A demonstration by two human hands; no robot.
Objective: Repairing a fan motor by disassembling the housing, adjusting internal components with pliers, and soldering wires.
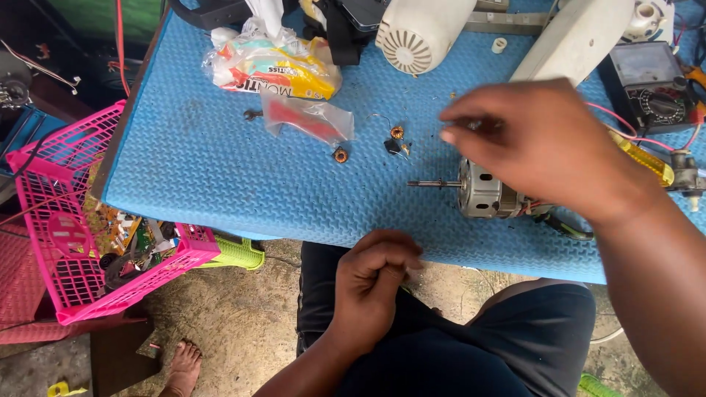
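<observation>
My right hand (pixel 544 143) hovers over the blue foam mat (pixel 220 176), fingers pinched together at the tips, perhaps on a tiny part that I cannot make out. Just below it lies a small metal electric motor (pixel 482 192) with its shaft pointing left. My left hand (pixel 371 283) is curled shut near my lap, below the mat's front edge, and holds nothing I can see. Two small copper coils (pixel 397 132) (pixel 340 155) and a small dark part (pixel 395 147) lie left of the motor.
A clear plastic bag with red pieces (pixel 309 117) and a colourful snack bag (pixel 276 66) lie at the back. White fan parts (pixel 419 33), a multimeter (pixel 651 84) and a yellow-handled tool (pixel 647 158) sit far right. A pink basket of circuit boards (pixel 88 220) stands left.
</observation>
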